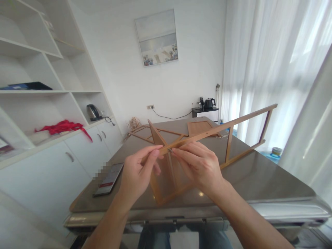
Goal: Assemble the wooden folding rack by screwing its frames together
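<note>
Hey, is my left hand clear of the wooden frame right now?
No, the left hand pinches the near end of the wooden frame's upper rail between thumb and fingers.

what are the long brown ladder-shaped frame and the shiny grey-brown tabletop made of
The long brown ladder-shaped frame seems wood with a satin finish, judging by its warm tone and squared bars. The grey-brown tabletop is glossy, showing bright glints; glass or lacquered board both seem possible.

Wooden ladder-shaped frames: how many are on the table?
2: the near frame, up on edge with the left hand gripping its near end, and the far frame, lying toward the table's far left. More may be hidden.
</note>
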A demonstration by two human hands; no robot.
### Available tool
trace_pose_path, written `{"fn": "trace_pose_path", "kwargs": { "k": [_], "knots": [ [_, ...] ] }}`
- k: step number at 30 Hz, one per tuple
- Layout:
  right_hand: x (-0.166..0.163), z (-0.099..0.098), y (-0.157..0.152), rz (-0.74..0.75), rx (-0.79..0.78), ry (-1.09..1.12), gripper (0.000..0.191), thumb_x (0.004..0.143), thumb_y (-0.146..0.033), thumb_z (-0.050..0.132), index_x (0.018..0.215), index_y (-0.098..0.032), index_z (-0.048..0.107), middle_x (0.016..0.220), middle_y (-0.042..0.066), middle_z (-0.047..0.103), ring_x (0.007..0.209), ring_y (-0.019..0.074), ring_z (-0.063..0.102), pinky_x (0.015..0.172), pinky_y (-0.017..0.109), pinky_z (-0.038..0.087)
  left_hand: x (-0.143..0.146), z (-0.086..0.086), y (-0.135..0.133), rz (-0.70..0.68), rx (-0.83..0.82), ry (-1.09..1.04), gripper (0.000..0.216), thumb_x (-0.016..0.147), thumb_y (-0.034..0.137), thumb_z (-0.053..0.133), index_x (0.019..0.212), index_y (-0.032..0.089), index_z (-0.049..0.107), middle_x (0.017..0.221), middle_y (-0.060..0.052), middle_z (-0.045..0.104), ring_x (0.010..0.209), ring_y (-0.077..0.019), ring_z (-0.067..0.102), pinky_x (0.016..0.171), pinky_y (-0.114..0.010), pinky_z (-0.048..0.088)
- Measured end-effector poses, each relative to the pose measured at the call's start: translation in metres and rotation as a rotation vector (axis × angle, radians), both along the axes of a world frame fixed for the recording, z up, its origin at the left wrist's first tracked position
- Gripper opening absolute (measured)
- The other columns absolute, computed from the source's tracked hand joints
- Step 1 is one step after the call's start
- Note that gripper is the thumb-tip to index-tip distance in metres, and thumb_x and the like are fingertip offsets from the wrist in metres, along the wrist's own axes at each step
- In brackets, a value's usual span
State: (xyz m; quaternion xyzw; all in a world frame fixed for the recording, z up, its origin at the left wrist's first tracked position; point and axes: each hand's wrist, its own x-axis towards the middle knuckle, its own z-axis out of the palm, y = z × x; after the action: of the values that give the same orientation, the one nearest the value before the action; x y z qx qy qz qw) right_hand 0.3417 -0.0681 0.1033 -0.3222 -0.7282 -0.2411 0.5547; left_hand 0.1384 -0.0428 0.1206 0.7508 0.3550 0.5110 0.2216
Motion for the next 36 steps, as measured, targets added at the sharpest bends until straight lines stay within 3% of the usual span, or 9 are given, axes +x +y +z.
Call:
{"fn": "trace_pose_path", "kwargs": {
  "k": [16,21,28,31,36],
  "knots": [
    [0.008,0.015,-0.006,-0.093,-0.055,-0.294,0.027,0.105,-0.011,0.049,0.098,-0.016,0.074,0.081,0.005,0.069,0.078,0.0177,0.061,0.071,0.032,0.048,-0.001,0.003,-0.001,0.012,0.002,0.013,0.03,0.103,0.039,0.058,0.11,0.017,0.077,0.064,0.002,0.067,0.05,-0.0112,0.065,0.052,-0.021,0.049],
    [0.007,0.015,-0.005,-0.02,-0.131,-0.216,0.022,0.101,-0.013,0.055,0.1,-0.018,0.076,0.089,0.006,0.073,0.086,0.0187,0.068,0.08,0.032,0.054,0.001,0.003,-0.003,0.006,0.019,0.017,0.03,0.103,0.039,0.057,0.109,0.017,0.076,0.063,0.003,0.066,0.05,-0.0114,0.065,0.051,-0.021,0.049],
    [-0.003,0.013,-0.006,0.036,-0.188,0.026,0.024,0.1,-0.017,0.06,0.087,-0.019,0.079,0.081,0.004,0.074,0.073,0.0146,0.068,0.069,0.027,0.054,0.001,0.002,-0.002,0.0,0.03,0.008,0.028,0.104,0.038,0.057,0.108,0.018,0.076,0.064,0.003,0.065,0.05,-0.0102,0.064,0.052,-0.021,0.049],
    [-0.005,0.013,-0.006,0.018,-0.157,0.068,0.022,0.099,-0.015,0.063,0.085,-0.02,0.079,0.079,0.003,0.074,0.07,0.0139,0.068,0.066,0.026,0.053,0.0,0.002,-0.002,-0.013,0.03,0.006,0.029,0.105,0.038,0.057,0.11,0.018,0.076,0.065,0.004,0.065,0.05,-0.0096,0.065,0.053,-0.02,0.049],
    [-0.009,0.009,-0.008,-0.077,0.016,-0.092,0.021,0.101,-0.011,0.058,0.09,-0.018,0.075,0.08,0.006,0.075,0.075,0.0165,0.067,0.071,0.032,0.052,-0.001,0.0,-0.004,0.009,0.068,0.02,0.027,0.105,0.037,0.057,0.109,0.019,0.077,0.064,0.005,0.065,0.05,-0.0085,0.065,0.055,-0.02,0.049]
  ]
}}
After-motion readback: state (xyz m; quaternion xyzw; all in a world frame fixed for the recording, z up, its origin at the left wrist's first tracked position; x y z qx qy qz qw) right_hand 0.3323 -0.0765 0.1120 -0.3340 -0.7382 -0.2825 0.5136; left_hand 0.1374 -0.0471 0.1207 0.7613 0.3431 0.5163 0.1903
